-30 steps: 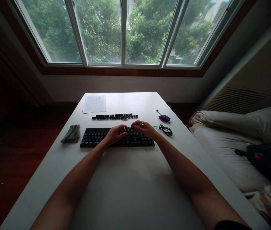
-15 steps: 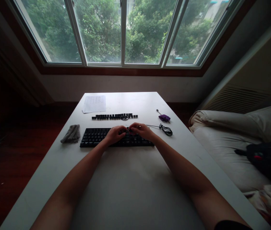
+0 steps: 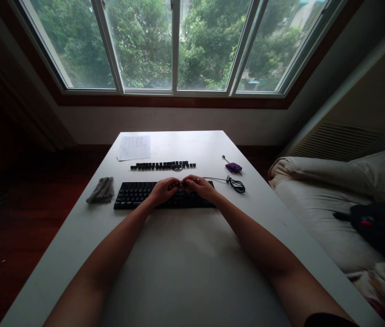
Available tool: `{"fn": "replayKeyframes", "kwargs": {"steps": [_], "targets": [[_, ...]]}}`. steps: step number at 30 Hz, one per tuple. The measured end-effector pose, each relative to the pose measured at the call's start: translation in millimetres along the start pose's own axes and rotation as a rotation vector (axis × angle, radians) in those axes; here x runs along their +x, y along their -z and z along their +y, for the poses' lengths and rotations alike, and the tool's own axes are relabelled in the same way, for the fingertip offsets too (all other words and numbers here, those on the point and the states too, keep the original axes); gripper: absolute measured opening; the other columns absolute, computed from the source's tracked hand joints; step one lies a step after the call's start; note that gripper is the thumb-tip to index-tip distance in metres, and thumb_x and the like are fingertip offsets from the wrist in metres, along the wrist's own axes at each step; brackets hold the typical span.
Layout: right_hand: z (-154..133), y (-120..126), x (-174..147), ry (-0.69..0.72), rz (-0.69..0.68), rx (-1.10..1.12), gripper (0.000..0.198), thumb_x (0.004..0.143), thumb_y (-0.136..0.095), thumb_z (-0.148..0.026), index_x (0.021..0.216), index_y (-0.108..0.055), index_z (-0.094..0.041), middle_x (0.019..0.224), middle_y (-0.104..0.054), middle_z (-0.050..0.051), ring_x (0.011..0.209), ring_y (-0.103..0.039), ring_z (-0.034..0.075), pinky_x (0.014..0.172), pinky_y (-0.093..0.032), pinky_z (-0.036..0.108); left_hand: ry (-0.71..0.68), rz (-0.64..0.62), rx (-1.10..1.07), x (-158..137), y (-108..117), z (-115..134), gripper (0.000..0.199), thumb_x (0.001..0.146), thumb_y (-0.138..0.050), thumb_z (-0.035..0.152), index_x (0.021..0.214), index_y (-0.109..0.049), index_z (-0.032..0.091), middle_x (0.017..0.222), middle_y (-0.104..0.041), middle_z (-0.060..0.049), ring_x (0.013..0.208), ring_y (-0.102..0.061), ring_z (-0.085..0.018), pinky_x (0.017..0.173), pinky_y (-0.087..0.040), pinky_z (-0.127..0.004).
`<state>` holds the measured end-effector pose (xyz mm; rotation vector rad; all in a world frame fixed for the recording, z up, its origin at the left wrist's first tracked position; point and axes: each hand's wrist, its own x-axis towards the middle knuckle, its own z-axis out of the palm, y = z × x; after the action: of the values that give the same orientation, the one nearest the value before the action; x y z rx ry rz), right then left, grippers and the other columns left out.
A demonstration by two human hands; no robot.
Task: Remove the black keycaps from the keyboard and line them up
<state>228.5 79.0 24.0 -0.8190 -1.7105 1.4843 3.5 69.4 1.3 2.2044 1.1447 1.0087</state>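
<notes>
A black keyboard (image 3: 136, 195) lies across the white table, its middle and right part covered by my hands. Over its upper middle, my left hand (image 3: 164, 190) has its fingers curled in toward the right one. My right hand (image 3: 199, 186) meets it there, thumb and fingers pinched together. Whatever small thing sits between the fingertips is too small and dark to make out. Behind the keyboard stands a row of loose black keycaps (image 3: 161, 165), with a thin ring-shaped tool (image 3: 177, 168) at its near side.
A grey cloth (image 3: 101, 190) lies left of the keyboard. To the right are a coiled black cable (image 3: 236, 185) and a purple pouch-like item (image 3: 233, 167) with a thin stick. Printed paper (image 3: 134, 147) lies at the table's far left. A couch (image 3: 315, 204) flanks the right side.
My right hand has shifted slightly left, showing a little more of the keyboard's upper right corner. My left hand stays nearly in place.
</notes>
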Motion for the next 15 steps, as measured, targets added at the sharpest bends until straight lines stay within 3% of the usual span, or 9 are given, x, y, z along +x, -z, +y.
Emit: {"fn": "replayKeyframes", "kwargs": {"steps": [10, 15], "targets": [[-5.5, -3.5, -1.3, 0.041, -0.048, -0.041, 0.041, 0.094, -0.05, -0.056, 0.09, -0.064, -0.018, 0.097, -0.069, 0.007, 0.089, -0.064, 0.019, 0.073, -0.057, 0.03, 0.016, 0.042, 0.008, 0.8, 0.9, -0.2, 0.022, 0.088, -0.06, 0.025, 0.108, -0.069, 0.022, 0.1, -0.072, -0.003, 0.083, -0.065, -0.016, 0.078, -0.052, -0.029], [-12.8, -1.1, -3.5, 0.092, 0.076, -0.142, 0.047, 0.096, -0.042, -0.06, 0.074, -0.054, -0.019, 0.061, -0.059, 0.0, 0.063, -0.058, 0.015, 0.072, -0.051, 0.03, 0.051, 0.044, 0.014, 0.1, 1.2, 1.1, 0.023, 0.088, -0.059, 0.026, 0.108, -0.069, 0.023, 0.099, -0.073, -0.002, 0.083, -0.066, -0.016, 0.078, -0.053, -0.029]]}}
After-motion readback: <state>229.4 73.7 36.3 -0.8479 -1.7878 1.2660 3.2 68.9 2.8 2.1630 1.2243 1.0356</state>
